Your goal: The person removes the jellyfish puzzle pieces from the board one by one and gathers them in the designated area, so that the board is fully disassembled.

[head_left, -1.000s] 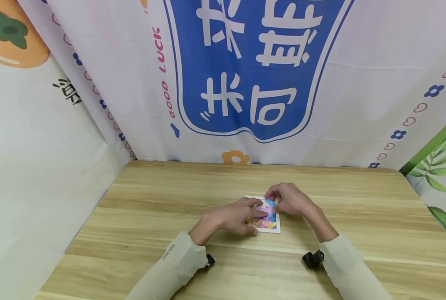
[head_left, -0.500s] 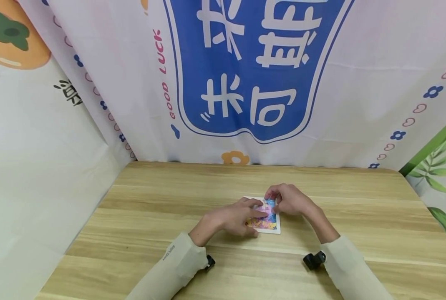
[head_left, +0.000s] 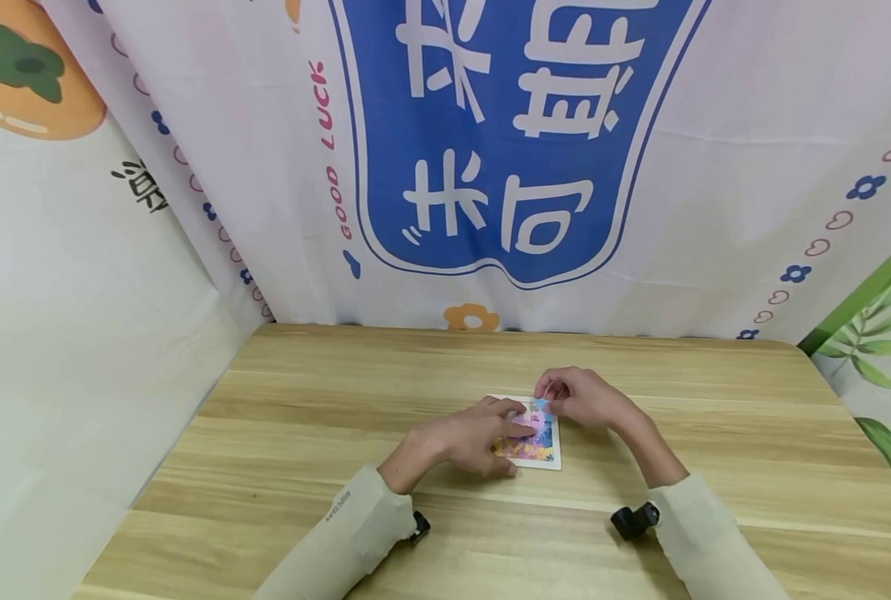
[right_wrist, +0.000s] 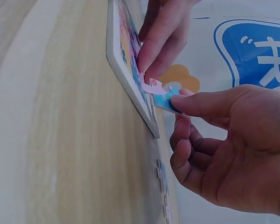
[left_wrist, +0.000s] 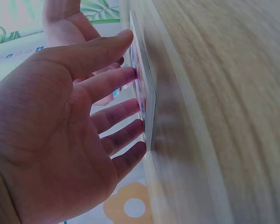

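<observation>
A small picture jigsaw puzzle in a white-rimmed tray (right_wrist: 125, 77) lies on the wooden table. My left hand (head_left: 471, 437) rests spread across its left part, fingertips pressing on the printed pieces; the left wrist view shows those fingers (left_wrist: 116, 116) fairly straight. At the tray's far right corner, my right hand (head_left: 586, 400) pinches a blue puzzle piece (right_wrist: 165, 102) between thumb and forefinger. That piece is tilted up, its inner end at the pink part of the picture. The other right fingers curl loosely below it. Part of the picture is hidden under my left hand.
Several loose puzzle pieces (right_wrist: 163, 182) lie on the table past the tray in the right wrist view. A printed curtain (head_left: 715, 208) hangs along the table's far edge. Wood-grain tabletop (head_left: 325, 400) surrounds the tray.
My right hand has shifted slightly right, and the blue piece it pinches now tilts up at the corner. The left hand stays in place on the puzzle.
</observation>
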The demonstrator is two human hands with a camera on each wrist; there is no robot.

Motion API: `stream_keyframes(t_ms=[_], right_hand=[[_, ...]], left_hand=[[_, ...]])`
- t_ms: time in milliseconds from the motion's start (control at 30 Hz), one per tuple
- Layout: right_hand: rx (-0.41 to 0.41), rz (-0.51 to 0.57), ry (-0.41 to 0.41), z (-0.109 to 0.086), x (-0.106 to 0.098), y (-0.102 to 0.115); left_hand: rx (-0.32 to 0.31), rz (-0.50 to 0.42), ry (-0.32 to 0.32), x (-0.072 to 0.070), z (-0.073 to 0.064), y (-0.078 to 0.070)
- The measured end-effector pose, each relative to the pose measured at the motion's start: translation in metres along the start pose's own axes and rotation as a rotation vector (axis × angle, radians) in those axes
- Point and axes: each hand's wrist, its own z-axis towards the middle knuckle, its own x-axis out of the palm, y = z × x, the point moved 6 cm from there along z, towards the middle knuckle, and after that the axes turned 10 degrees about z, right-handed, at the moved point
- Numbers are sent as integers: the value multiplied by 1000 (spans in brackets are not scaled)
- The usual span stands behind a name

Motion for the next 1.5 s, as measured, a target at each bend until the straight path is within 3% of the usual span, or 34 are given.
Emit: stream_keyframes(t_ms=[267,967,1500], right_hand=[[23,62,34,-3,0,0],[22,171,-1,-18,-13,-9],[57,155,-3,-30,-38,-26]], left_hand=[[-8,-2,9,0,-2,1],[1,-2,4,3,-1,-2],[-19,-21,3,-1,-1,-3]])
